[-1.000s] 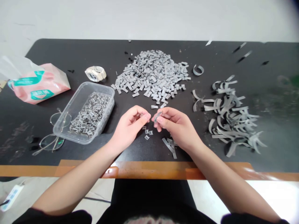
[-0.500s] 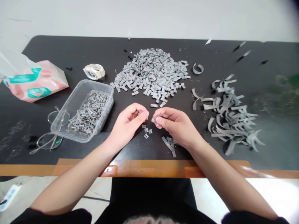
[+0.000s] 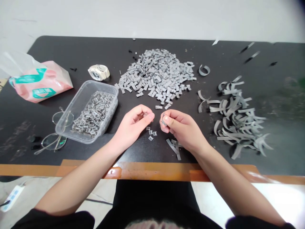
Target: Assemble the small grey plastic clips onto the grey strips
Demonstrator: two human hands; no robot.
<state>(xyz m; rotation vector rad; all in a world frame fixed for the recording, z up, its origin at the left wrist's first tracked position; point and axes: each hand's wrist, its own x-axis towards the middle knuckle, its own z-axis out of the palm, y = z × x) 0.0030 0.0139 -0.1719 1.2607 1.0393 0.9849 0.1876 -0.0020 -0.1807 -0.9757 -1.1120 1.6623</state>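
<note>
My right hand (image 3: 178, 126) is closed, with a small grey piece (image 3: 164, 122) pinched between thumb and forefinger. Facing it across a narrow gap, my left hand (image 3: 137, 122) has its thumb pressed against the curled forefinger; whatever may be in that pinch is hidden. Several loose grey buckles (image 3: 151, 132) lie on the table just below the fingertips. A few short grey strips (image 3: 173, 148) rest under my right hand, partly covered by it. Beyond both hands rises a large heap of small grey strap pieces (image 3: 158, 73).
A clear plastic box (image 3: 62, 132) of grey buckles stands left, overlapping a pair of glasses (image 3: 52, 141). Behind it are a white watch (image 3: 98, 72) and a tissue pack (image 3: 45, 81). Many curved grey strips (image 3: 234, 111) lie right. The table's wooden edge (image 3: 152, 171) runs in front.
My hands have drawn slightly apart, and the right wrist has turned a little, showing more of the small grey piece. The whole view has shifted slightly.
</note>
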